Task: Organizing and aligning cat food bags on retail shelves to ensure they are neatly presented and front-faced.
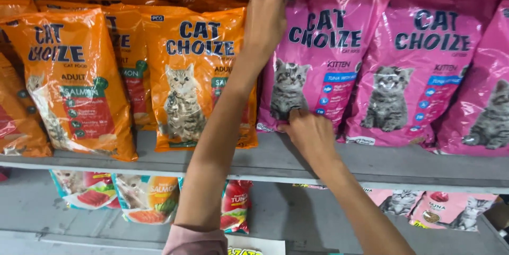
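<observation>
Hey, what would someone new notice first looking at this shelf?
Two bare hands work on one glossy pink cat-food bag at the middle of the grey metal shelf: the left hand grips its top edge, the right hand pinches its bottom corner. Shiny orange cat-food bags crowd the shelf's left half, more pink bags the right.

Left hand [265, 19] covers upper left corner of pink bag [323, 58]; fingertips past bag top, contact unclear. Right hand [307, 130] hides bag's bottom left corner; grip not discernible. Left forearm masks right edge of orange bag [196, 74] beside it. Far right of hands, pink bag at frame edge [485, 90] cut off. Below hands, lower-shelf pouches [148, 199] partly hidden by shelf [371, 165].
</observation>
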